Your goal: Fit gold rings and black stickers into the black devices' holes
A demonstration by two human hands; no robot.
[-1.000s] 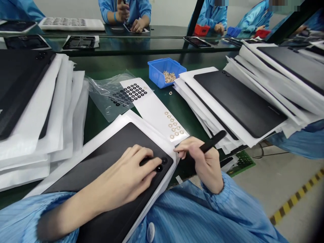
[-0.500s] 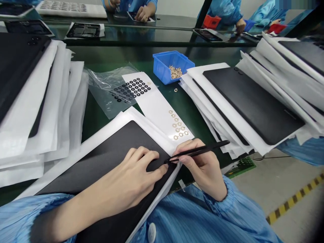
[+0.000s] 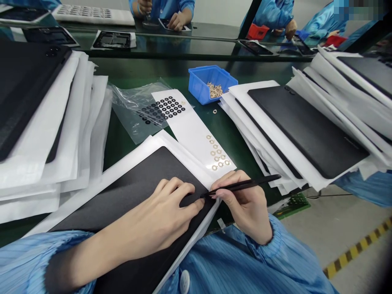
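- At the near edge of the surface (image 3: 122,139), the black back cover (image 3: 128,192) lies on its white foam sheet (image 3: 147,143). It looks like it pokes out over my lap, so if I ease off it could tip or slide toward me.
- My left hand (image 3: 162,212) is flat on the cover, fingers loosely spread near its right corner. My right hand (image 3: 245,206) is pinched around black tweezers (image 3: 245,184), with the tip down at that same corner, touching distance from my left fingertips. Can't tell if the tip is gripping anything, it's way too small.
- Biggest worry: it's a hard tip on a matte finish. One twitch and I'd guess that's a scratch.
- My own fingers hide most of that corner, so I'm working half blind there. Anything tiny could end up crooked.
- The white strip (image 3: 190,126) with the gold rings (image 3: 219,157) sits just beyond my right knuckles. A careless wrist could sweep them off.
- There's a loose ring (image 3: 214,110) on the surface by the blue bin (image 3: 211,81), easy to lose.
- The right-hand stack of covers (image 3: 306,126) is fanned out and overhangs the edge. An elbow bump could send it sliding.
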